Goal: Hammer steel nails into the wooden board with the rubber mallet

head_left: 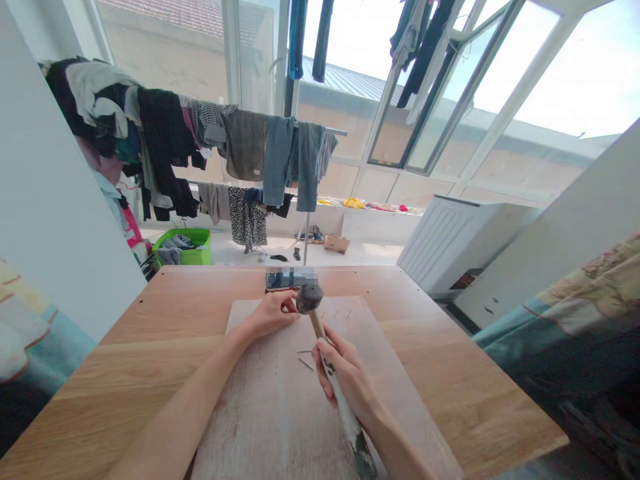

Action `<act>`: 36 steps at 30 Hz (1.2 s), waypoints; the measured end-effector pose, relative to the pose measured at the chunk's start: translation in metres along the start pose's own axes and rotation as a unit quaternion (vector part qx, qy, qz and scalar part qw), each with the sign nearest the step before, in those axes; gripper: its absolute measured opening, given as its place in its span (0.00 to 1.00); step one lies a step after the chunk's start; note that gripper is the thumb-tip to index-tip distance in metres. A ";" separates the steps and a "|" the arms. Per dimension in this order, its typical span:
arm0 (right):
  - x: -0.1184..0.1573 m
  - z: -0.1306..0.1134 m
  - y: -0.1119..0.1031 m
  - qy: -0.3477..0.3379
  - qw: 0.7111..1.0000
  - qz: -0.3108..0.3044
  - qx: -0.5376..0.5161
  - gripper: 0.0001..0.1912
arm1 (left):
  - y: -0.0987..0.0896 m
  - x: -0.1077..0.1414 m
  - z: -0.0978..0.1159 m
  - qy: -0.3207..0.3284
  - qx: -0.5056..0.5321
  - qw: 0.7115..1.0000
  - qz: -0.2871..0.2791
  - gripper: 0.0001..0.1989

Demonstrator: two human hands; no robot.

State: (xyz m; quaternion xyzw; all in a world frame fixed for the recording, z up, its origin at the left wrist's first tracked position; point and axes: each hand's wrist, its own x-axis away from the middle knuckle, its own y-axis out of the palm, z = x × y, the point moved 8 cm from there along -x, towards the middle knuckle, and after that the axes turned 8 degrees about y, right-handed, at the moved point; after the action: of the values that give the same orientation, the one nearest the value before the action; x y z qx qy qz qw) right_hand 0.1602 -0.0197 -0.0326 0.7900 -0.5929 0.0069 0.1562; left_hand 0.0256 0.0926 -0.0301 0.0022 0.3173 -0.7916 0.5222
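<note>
My right hand is wrapped round the wooden handle of a mallet with a dark head. The mallet head is up over the far part of a pale wooden board, close to my left hand. My left hand is near the board's far edge, its fingers curled in a pinch beside the mallet head; what they hold is too small to make out. Two loose nails lie on the board left of my right hand. Several thin nails show at the board's far right.
The board rests on a wooden table. A phone lies at the table's far edge. Beyond are a clothes rack with laundry, a green basket and a white cabinet. Curtains hang at both sides.
</note>
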 end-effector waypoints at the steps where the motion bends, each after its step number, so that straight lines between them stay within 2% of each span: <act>1: -0.002 0.004 0.000 0.002 1.000 -0.002 0.003 0.18 | 0.000 0.000 -0.001 0.001 0.001 1.000 0.003 0.13; 6: -0.002 0.007 -0.005 -0.022 1.000 -0.004 -0.011 0.16 | 0.000 -0.001 -0.006 -0.013 0.019 1.000 0.008 0.15; 10: -0.002 0.009 -0.004 0.000 1.000 -0.011 -0.001 0.16 | 0.002 -0.001 -0.002 0.004 0.011 1.000 0.005 0.13; 14: -0.002 0.011 -0.003 0.010 1.000 -0.017 -0.004 0.17 | 0.003 -0.001 -0.001 -0.001 0.011 1.000 -0.013 0.09; 16: -0.002 0.009 -0.003 0.006 1.000 -0.014 -0.013 0.17 | 0.002 0.000 0.001 -0.015 0.008 0.999 -0.033 0.11; 19: 0.002 0.000 -0.011 -0.027 0.999 0.027 -0.036 0.17 | -0.006 0.001 0.012 -0.032 -0.080 0.994 -0.060 0.17; 21: 0.006 -0.006 -0.018 -0.048 0.996 0.065 -0.048 0.16 | -0.007 0.003 0.029 -0.019 -0.162 0.982 -0.094 0.15; 24: 0.010 -0.010 -0.026 -0.062 0.992 0.094 -0.054 0.16 | 0.011 0.007 0.057 0.014 -0.213 0.960 -0.182 0.10; 26: 0.011 -0.010 -0.029 -0.064 0.991 0.100 -0.061 0.16 | 0.029 0.011 0.070 0.029 -0.235 0.944 -0.229 0.10; 31: 0.011 -0.009 -0.031 -0.067 0.990 0.106 -0.065 0.16 | 0.069 0.019 0.075 0.062 -0.347 0.895 -0.273 0.09; 33: 0.011 -0.010 -0.030 -0.066 0.991 0.103 -0.054 0.16 | 0.073 0.019 0.075 0.072 -0.353 0.892 -0.274 0.07; 36: 0.012 -0.011 -0.029 -0.064 0.992 0.100 -0.047 0.17 | 0.055 0.015 0.075 0.059 -0.304 0.915 -0.258 0.10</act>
State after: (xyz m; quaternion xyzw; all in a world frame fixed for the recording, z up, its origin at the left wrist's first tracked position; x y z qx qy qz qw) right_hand 0.1928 -0.0205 -0.0272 0.7170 -0.6777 -0.0559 0.1532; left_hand 0.0893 0.0290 -0.0030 -0.1919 0.5625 -0.7624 0.2561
